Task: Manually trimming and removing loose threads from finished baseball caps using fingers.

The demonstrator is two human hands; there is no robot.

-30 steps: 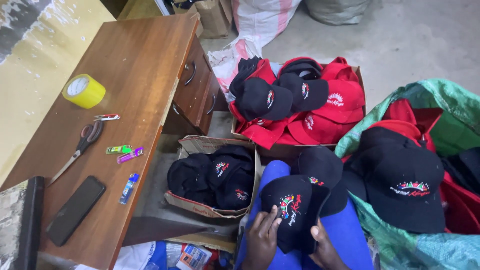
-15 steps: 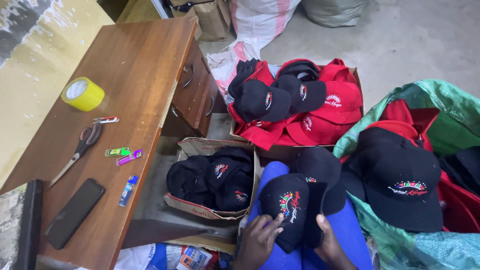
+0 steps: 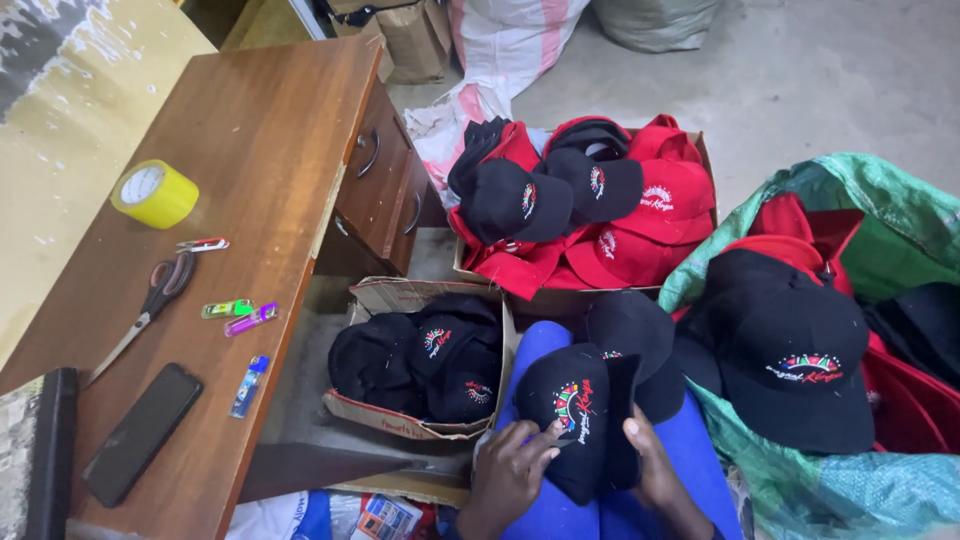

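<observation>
Head view: both hands grip a black cap (image 3: 580,420) on the lap, left hand (image 3: 510,470) fingers curled over its front panel, right hand (image 3: 650,465) closed around its brim side; the cap's long axis runs straight away from the person. Left of the cap, a cardboard box (image 3: 400,415) holds black caps; beyond the cap, a farther box carries red caps (image 3: 650,215).

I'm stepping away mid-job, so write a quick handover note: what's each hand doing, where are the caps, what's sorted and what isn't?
Left hand and right hand both grip one black embroidered baseball cap on the lap.
Sorted: black caps fill the small cardboard box by the wooden desk; red and black caps sit in the farther box.
Left: the loose caps piled on the green woven sack to the right, and the one in hand.
</observation>
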